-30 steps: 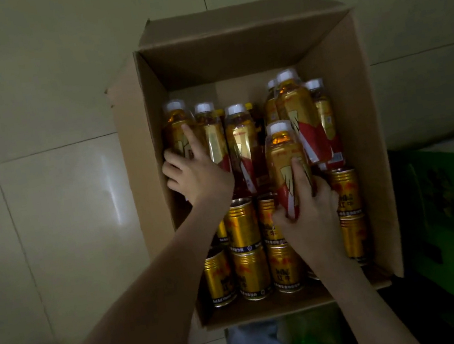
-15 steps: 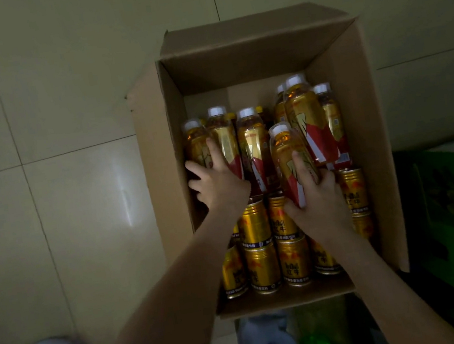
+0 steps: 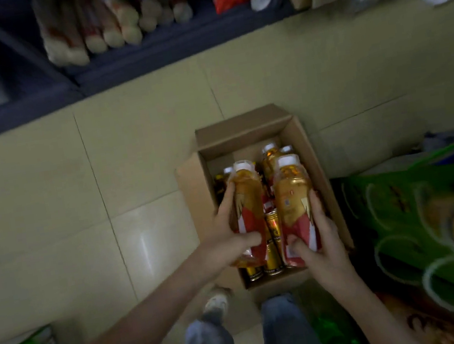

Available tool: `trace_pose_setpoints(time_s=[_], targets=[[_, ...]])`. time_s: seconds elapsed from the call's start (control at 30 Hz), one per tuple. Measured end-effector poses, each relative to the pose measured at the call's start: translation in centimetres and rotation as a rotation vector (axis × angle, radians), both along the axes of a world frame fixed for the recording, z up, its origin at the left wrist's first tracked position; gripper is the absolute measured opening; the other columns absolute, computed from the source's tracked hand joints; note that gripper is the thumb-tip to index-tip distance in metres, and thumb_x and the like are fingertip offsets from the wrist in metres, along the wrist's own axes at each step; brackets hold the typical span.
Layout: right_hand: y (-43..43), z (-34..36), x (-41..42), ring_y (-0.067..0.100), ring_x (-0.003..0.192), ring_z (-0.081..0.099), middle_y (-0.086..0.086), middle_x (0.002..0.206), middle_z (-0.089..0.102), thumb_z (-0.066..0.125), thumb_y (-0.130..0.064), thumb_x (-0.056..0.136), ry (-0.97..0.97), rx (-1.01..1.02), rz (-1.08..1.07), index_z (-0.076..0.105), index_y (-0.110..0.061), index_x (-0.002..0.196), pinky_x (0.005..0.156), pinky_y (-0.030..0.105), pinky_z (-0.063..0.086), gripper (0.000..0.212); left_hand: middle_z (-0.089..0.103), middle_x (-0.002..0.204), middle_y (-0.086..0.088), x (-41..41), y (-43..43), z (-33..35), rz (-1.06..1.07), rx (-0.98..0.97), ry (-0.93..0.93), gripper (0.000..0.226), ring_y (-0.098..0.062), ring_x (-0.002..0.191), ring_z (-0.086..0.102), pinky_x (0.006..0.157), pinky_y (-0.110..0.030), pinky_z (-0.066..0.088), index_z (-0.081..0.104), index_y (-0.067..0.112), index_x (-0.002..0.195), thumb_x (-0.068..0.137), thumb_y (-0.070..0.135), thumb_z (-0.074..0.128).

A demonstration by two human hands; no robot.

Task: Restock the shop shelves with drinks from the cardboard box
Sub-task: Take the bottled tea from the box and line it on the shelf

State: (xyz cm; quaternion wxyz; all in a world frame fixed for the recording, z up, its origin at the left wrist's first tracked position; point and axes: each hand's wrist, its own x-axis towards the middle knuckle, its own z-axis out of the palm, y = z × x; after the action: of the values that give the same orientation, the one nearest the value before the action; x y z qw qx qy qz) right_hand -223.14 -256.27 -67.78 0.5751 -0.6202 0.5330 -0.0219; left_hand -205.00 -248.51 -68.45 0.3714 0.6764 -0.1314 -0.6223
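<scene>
Above the cardboard box (image 3: 244, 136), bottles (image 3: 247, 198) within left fingers (image 3: 227, 203) and right fingers (image 3: 318, 212).

Each hand (image 3: 230, 230) (image 3: 321, 241) grips bottle (image 3: 246, 195) (image 3: 292, 191) above cardboard box (image 3: 319, 163) — shelves (image 3: 142, 57) (blurred, seemingly snacks) beyond.

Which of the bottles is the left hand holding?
The left raised bottle, gripped by the left hand; the right raised bottle is in the right hand.

No legible text on labels
</scene>
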Motion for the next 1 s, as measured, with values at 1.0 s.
trace_pose_setpoints(time_s=[1.0], targets=[[29.5,57.0,-29.5,-0.003,0.131,0.041,-0.029,0.149,0.028,0.060,-0.036,0.087,-0.587,-0.922,-0.364,0.002,-0.065,0.140,0.099,0.024,0.046,0.083,0.052,0.121,0.012,-28.1,16.3,57.5,-0.597,-1.182,0.047,0.094,-0.004,0.096,0.066,0.071,-0.024,0.055,0.013,0.042,0.142,0.078,0.008,0.073]])
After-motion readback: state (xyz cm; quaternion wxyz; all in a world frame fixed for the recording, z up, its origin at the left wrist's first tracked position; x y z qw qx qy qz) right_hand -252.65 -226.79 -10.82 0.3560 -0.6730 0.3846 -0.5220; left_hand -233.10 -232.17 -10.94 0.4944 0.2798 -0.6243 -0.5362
